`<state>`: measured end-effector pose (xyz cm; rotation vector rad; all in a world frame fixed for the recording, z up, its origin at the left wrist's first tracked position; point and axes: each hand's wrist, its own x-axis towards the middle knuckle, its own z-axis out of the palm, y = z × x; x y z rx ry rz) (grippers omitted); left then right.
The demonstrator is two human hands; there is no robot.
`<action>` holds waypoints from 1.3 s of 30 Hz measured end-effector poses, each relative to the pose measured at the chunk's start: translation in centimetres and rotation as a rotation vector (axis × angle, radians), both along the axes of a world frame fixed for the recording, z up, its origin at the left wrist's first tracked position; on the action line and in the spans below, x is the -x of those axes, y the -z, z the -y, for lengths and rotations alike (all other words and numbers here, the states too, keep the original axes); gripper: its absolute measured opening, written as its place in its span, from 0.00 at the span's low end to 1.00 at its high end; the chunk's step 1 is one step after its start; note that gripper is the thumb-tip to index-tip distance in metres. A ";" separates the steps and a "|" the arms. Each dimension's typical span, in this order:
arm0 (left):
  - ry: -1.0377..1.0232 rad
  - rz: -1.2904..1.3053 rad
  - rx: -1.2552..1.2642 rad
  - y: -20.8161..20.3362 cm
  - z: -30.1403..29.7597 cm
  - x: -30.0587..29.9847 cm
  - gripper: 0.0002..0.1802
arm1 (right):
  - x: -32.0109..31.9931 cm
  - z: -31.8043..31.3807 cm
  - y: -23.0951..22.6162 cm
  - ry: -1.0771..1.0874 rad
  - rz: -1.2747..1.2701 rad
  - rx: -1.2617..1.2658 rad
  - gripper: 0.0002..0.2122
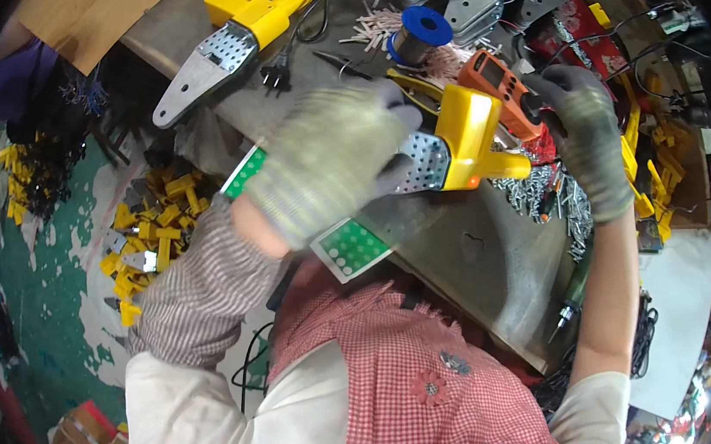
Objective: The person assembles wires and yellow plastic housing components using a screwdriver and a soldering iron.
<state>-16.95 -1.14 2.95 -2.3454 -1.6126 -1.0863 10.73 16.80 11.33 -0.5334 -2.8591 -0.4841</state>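
Note:
My left hand, in a striped knit glove with dark fingertips and blurred by motion, closes around the metal end of a yellow pipe welding iron. Its perforated plate shows beyond my fingers, and the yellow handle points right. Under this hand a green-and-white dotted board sticks out on both sides. My gloved right hand is beside an orange multimeter, with its fingers curled inward; what they hold, if anything, is hidden. Below the yellow handle lies a heap of small metal screws.
A second yellow iron with cord and plug lies at the back left. A blue solder spool, pale sleeves and grey metal plates are at the back. A screwdriver lies front right. Yellow parts are piled at left.

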 end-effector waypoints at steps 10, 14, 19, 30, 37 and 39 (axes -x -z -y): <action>-0.216 1.525 0.722 10.2 14.9 -3.6 0.20 | 3.7 16.5 7.1 -0.087 -0.352 0.978 0.08; -0.283 1.743 0.698 10.5 15.0 -4.8 0.22 | 6.1 17.8 9.3 -0.044 -0.389 1.018 0.09; -0.303 1.282 0.613 9.1 14.4 -3.7 0.10 | 8.3 18.2 9.9 -0.023 -0.408 0.915 0.09; -0.263 0.937 0.388 7.3 12.6 -3.5 0.10 | 8.4 17.6 9.4 0.035 -0.345 0.748 0.08; -0.187 0.510 0.123 4.2 11.2 -0.1 0.24 | 2.9 12.4 7.0 0.356 -0.732 0.544 0.08; -0.136 0.336 0.094 1.5 7.7 -0.5 0.28 | 1.9 9.5 7.2 0.366 -0.691 0.346 0.08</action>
